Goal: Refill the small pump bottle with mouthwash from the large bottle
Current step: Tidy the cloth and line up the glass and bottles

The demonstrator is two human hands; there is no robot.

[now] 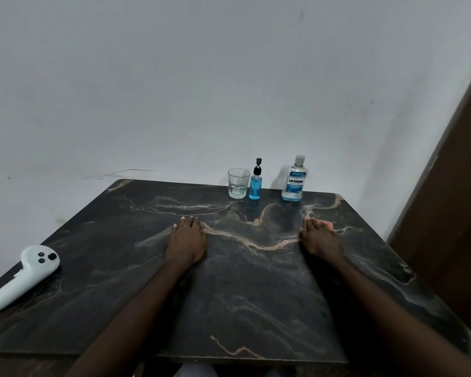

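Note:
A small pump bottle [255, 183] with a black pump head and blue liquid stands near the table's far edge. To its right stands the large mouthwash bottle [294, 179], capped, clear, with a blue label and a little blue liquid at the bottom. My left hand [186, 239] lies flat, palm down, on the dark marble table [245, 289], well short of the bottles. My right hand [320, 236] also rests flat on the table, in front of the large bottle. Both hands hold nothing.
An empty clear glass [238, 183] stands just left of the pump bottle. A white handheld controller [22, 278] lies at the table's left edge. A white wall backs the table; a brown wooden panel [452, 202] stands at the right.

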